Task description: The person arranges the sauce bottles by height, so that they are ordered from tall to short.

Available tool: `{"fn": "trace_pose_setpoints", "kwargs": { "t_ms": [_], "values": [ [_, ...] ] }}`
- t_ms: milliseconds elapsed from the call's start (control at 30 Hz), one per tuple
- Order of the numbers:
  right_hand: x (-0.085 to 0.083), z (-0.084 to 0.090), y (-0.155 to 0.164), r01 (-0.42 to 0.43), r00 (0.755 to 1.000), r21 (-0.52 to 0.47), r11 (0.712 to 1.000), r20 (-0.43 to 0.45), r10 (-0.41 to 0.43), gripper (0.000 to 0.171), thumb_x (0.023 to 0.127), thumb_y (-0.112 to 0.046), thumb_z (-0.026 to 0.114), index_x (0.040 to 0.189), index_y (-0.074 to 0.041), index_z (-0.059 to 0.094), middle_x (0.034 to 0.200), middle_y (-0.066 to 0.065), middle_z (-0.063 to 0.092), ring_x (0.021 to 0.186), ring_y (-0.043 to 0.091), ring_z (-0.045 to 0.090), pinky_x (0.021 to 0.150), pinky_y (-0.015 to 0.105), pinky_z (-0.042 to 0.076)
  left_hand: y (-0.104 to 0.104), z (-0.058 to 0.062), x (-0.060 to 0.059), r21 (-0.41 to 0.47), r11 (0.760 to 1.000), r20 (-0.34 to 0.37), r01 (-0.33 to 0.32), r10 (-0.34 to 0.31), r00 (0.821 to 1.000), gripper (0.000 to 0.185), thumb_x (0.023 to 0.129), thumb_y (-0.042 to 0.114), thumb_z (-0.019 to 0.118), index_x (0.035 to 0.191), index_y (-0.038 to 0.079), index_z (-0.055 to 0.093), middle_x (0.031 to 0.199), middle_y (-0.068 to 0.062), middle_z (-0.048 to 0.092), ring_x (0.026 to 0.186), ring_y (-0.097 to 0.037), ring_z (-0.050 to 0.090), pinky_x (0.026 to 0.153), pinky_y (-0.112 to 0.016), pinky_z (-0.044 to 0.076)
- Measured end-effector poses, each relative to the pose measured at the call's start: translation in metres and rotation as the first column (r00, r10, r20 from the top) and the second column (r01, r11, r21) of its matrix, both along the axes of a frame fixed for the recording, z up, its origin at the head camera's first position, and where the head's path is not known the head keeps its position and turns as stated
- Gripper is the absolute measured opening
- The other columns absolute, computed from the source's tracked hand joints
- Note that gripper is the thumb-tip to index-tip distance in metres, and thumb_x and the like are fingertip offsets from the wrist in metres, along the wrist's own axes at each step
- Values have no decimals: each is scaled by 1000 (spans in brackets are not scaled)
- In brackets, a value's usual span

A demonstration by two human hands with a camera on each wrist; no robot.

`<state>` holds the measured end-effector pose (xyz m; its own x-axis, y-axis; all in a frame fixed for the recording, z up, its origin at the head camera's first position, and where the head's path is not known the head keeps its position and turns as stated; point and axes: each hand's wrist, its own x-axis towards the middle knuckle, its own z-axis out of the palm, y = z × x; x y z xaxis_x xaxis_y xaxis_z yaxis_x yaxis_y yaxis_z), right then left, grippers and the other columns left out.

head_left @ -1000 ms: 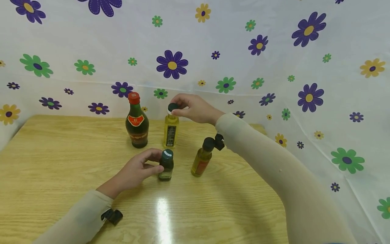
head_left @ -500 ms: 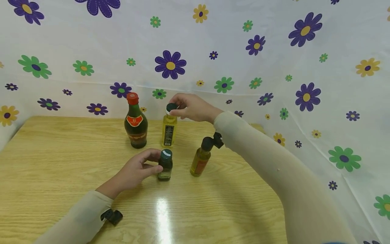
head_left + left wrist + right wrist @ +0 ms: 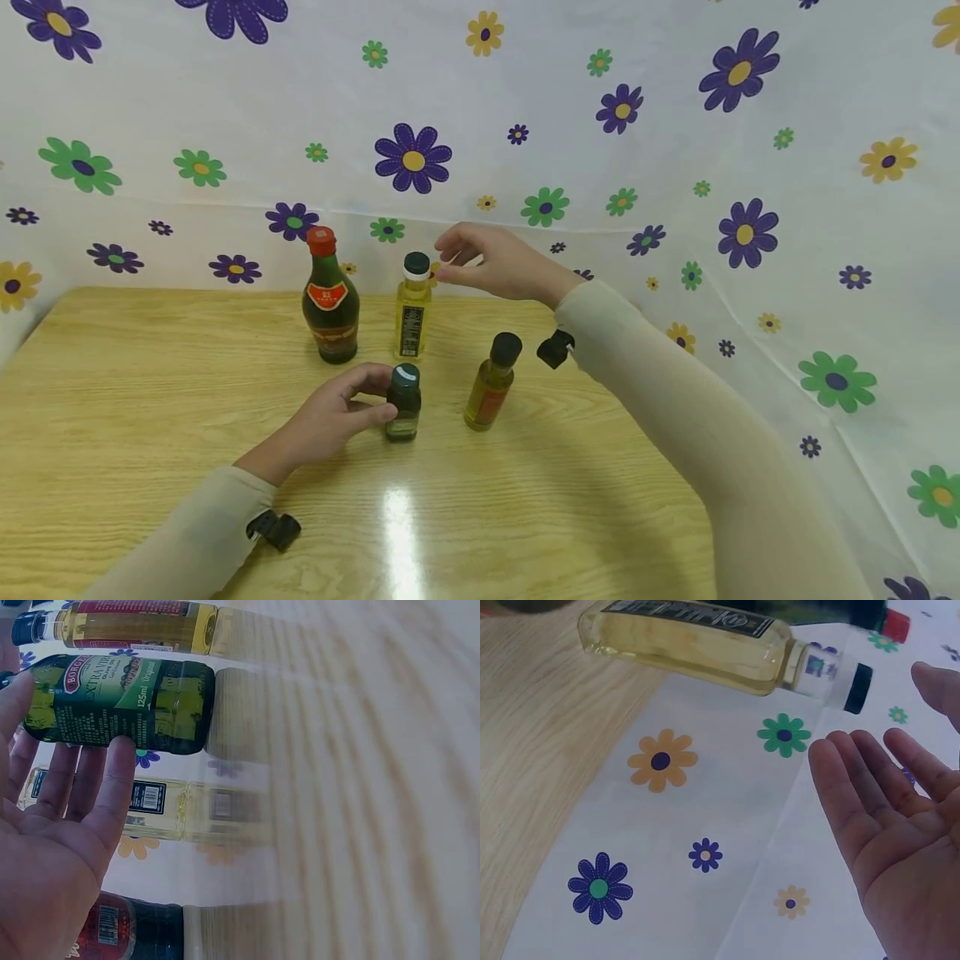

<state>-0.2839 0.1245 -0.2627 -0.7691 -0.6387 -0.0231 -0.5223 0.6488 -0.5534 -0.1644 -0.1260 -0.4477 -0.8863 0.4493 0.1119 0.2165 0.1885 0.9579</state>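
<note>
My left hand grips a small dark green oil bottle standing on the wooden table, thumb in front and fingers behind its label. My right hand hovers open just right of the black cap of a tall yellow oil bottle and does not touch it. In the right wrist view the palm is spread beside that yellow oil bottle.
A dark bottle with a red cap stands left of the yellow one. A small amber bottle with a black cap stands to the right of the green one. A flowered cloth hangs behind and along the table's right edge.
My right hand has let go of the yellow bottle's cap and drawn back to the right with its fingers spread. The left hand and its bottle have stayed put.
</note>
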Motion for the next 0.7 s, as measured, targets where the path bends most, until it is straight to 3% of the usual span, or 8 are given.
{"fn": "trace_pose_setpoints", "kwargs": {
  "t_ms": [133,300,533,700],
  "values": [
    [12,-3,17,-13,1000,-50,999,12,14,44,89,-47,62,124,-23,54,116,-10,59,106,5,56,92,29,49,1,-1,0,3,1000,-2,-9,9,1000,39,87,33,69,123,28,55,117,1,59,110,-18,56,85,-31,54],
    [29,-19,46,-22,997,-144,989,71,33,48,87,-47,64,128,-25,51,123,-10,54,113,8,53,96,31,47,1,-4,-1,10,1000,-12,-3,3,1000,39,87,32,68,123,26,55,116,0,59,110,-19,56,85,-31,54],
    [52,-50,89,36,984,-327,944,175,23,47,92,-31,62,135,-23,43,130,-1,48,119,17,51,99,40,45,1,-4,-2,15,1000,-5,3,-3,1000,39,88,27,68,125,23,54,116,-2,58,109,-20,56,85,-30,54],
    [63,-80,103,23,972,-416,909,220,76,50,92,-13,62,137,-15,41,133,6,46,123,27,47,102,50,41,2,1,1,20,1000,7,0,0,1000,39,88,23,68,125,22,54,116,-2,58,109,-20,56,85,-30,53]
  ]
}}
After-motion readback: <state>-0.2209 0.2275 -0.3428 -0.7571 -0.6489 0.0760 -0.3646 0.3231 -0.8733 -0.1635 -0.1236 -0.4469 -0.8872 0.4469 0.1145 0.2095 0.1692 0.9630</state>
